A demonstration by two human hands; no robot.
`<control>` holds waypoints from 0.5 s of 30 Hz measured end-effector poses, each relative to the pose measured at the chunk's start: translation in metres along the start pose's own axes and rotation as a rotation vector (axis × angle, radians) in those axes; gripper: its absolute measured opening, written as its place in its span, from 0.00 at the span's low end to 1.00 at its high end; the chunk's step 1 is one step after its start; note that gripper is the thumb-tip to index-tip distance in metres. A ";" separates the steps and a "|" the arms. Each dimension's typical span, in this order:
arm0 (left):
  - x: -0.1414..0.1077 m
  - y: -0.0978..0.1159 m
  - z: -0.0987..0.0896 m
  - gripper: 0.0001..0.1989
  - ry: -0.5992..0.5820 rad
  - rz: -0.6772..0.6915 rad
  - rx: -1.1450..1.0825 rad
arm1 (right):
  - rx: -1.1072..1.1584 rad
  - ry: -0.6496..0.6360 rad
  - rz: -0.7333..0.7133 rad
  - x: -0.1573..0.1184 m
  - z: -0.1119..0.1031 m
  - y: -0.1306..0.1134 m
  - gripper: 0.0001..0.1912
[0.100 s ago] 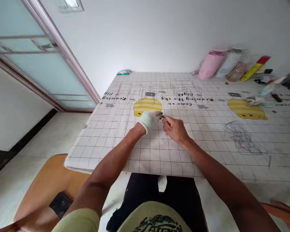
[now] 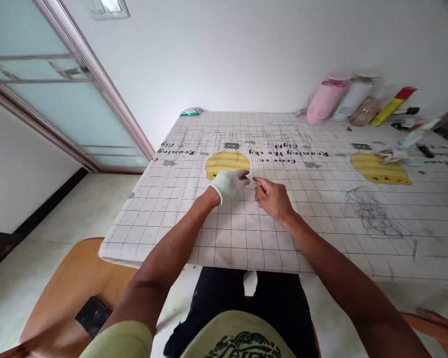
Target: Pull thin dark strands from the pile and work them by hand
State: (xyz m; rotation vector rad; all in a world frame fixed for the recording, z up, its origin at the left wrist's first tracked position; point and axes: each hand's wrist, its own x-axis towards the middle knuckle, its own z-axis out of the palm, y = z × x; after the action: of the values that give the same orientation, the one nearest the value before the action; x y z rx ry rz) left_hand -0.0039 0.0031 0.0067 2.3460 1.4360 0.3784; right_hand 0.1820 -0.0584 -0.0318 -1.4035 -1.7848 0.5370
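Observation:
My left hand (image 2: 230, 184) wears a pale white-green glove and is over the tablecloth (image 2: 231, 238), beside a printed yellow striped balloon. Its fingertips are parted, and I see nothing between them. A short gap separates it from my bare right hand (image 2: 272, 196), whose thumb and index finger are pinched together. Something small and pale pokes out at those fingertips, too tiny to name. The cloth under both hands is white with a dark grid.
Along the wall at the back right stand a pink cylinder (image 2: 327, 101), a white cylinder (image 2: 354, 99) and a yellow-and-red box (image 2: 393, 107). A green-and-white item (image 2: 190, 112) lies at the far left corner. On a wooden chair (image 2: 70, 278) rests a dark object (image 2: 93, 315).
My hands have drawn slightly apart. The gloved left fingers, which met the right fingertips, have parted and moved a little left; my right hand has shifted slightly right.

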 end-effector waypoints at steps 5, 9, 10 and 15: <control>-0.004 -0.004 -0.013 0.24 0.016 -0.068 -0.245 | 0.038 0.069 0.046 0.002 -0.010 0.009 0.22; -0.011 -0.002 -0.022 0.27 0.036 -0.083 -0.341 | 0.090 0.097 0.093 0.004 -0.020 0.010 0.22; -0.012 0.000 -0.023 0.28 0.035 -0.076 -0.338 | 0.087 0.106 0.095 0.004 -0.021 0.010 0.22; -0.010 0.010 -0.013 0.27 0.068 -0.081 -0.160 | 0.021 0.112 0.082 0.003 -0.018 0.014 0.23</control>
State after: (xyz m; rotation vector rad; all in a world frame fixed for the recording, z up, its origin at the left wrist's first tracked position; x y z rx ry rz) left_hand -0.0051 -0.0077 0.0226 2.1604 1.4685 0.5354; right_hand 0.2042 -0.0535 -0.0300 -1.4681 -1.6343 0.5082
